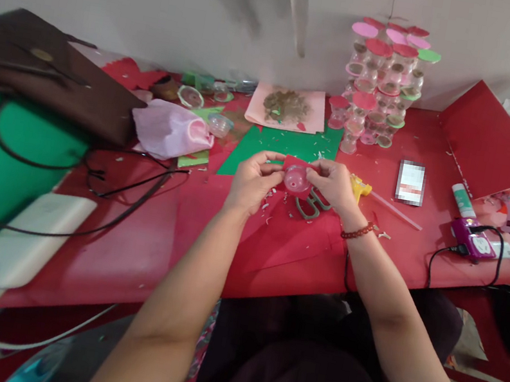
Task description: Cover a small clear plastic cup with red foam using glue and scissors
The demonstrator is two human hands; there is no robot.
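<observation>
Both hands hold a small piece of red paper [304, 191] with a clear, round plastic piece [293, 178] against it, above the table's front half. My left hand [255, 181] pinches the left side with thumb and fingers. On the right side, my right hand [332, 186] presses its thumb close to the plastic rim. Green-handled scissors [308, 208] lie just below the paper, their blades hidden. Behind my right wrist is a yellow glue gun [359, 187] with a translucent glue stick [396, 211] protruding from it.
A hanging cluster of plastic cups with coloured discs [380, 85] stands at the back. A dark brown bag [50, 72], a pink cloth [172, 130] and a white power bank [26, 244] with cables lie left. A purple power adapter [472, 239] and glue stick tube [463, 200] are right.
</observation>
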